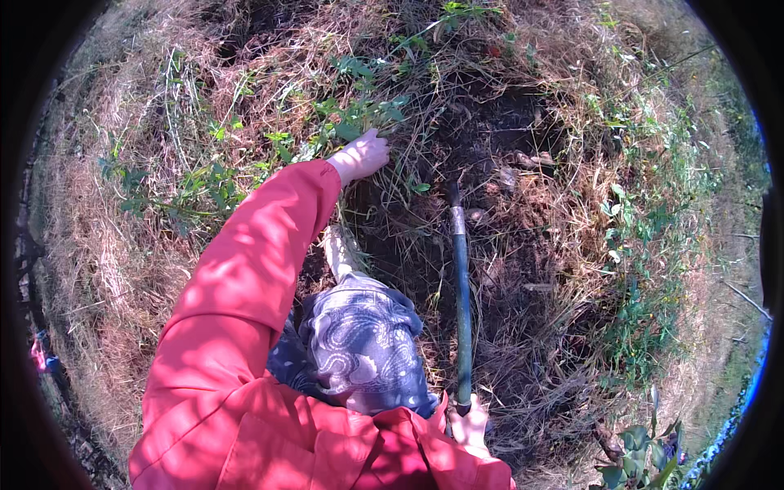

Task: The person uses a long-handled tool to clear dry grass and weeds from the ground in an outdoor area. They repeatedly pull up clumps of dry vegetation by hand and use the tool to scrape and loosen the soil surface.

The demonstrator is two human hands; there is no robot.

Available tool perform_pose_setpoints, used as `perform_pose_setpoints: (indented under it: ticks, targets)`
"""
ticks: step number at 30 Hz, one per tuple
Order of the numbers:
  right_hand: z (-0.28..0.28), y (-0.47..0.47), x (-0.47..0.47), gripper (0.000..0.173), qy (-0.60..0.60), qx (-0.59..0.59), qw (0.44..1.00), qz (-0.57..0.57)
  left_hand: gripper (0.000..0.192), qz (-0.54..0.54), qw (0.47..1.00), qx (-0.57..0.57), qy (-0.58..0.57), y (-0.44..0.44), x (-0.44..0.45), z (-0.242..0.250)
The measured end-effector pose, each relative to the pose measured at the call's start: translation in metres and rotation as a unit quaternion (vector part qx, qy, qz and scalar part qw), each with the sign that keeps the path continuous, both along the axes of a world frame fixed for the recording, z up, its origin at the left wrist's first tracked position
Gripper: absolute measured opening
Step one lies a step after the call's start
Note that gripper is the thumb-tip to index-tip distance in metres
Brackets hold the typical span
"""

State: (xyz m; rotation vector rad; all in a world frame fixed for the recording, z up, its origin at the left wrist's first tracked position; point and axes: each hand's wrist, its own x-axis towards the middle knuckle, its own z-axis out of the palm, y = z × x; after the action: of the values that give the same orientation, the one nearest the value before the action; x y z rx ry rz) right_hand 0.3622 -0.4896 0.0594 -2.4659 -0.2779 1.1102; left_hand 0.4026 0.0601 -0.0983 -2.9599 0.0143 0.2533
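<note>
My left hand [367, 156] reaches forward in a red sleeve, its fingers curled around the lower stems of a green leafy plant [358, 116] among dry grass. The exact hold is partly hidden by the hand. Down at the lower right, my right hand [470, 429] grips the end of a dark green tool handle [462, 306]. A metal ferrule [457, 220] joins the handle's far end, which runs into dark soil; the tool's head cannot be made out. Just left of the handle is my knee, in blue paisley-patterned cloth [367, 343].
Dark bare soil [496, 122] lies ahead, with a few stones. Dry cut grass [141, 257] covers the ground at left. Leafy weeds [637, 306] grow along the right side. A broad-leaved plant [640, 453] stands at lower right, and a thin twig [747, 300] sticks out near the right edge.
</note>
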Motion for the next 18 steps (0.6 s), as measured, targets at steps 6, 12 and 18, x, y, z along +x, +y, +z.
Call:
perform_pose_setpoints:
  ticks: [6,12,18]
  targets:
    - [-0.029,0.085,0.074,0.019,-0.109,0.133,0.985,0.003,0.008,-0.029,0.939,0.333,-0.081,0.045,-0.04,0.007]
    - [-0.039,0.2,0.157,0.02,-0.155,0.192,0.968,-0.035,0.01,0.085,0.98,0.005,-0.178,0.035,-0.056,0.029]
    - [-0.043,0.31,0.249,0.016,-0.283,0.136,0.943,0.111,0.008,0.18,0.978,-0.005,-0.106,0.026,-0.06,0.05]
